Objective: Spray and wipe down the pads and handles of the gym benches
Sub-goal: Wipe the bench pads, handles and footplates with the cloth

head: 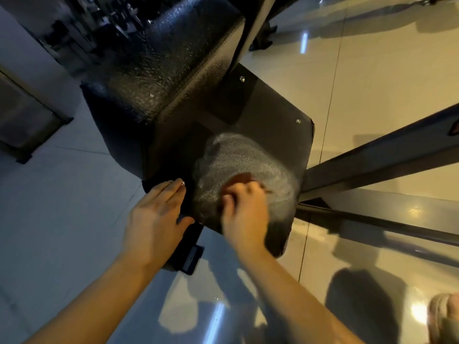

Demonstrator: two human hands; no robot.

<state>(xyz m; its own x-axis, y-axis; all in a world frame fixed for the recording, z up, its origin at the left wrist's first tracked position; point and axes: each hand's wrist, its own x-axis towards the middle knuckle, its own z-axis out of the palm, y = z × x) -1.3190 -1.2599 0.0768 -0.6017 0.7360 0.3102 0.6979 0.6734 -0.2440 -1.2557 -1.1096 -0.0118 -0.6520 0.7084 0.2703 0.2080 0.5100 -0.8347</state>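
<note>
A black textured bench pad (161,58) rises at the upper middle. Below it lies a flat black panel (270,105) with small screws. A grey cloth (238,160) is spread on this panel, blurred by motion. My right hand (244,214) is closed on the cloth's near edge and presses it to the panel. My left hand (159,214) lies flat with fingers together on the panel's near left corner, holding nothing. No spray bottle is in view.
Grey metal frame beams (377,155) run out to the right of the panel, one low along the floor (372,222). Glossy floor tiles (385,70) surround the bench. A dark cabinet (22,117) stands at left. A pale slipper (444,316) shows at bottom right.
</note>
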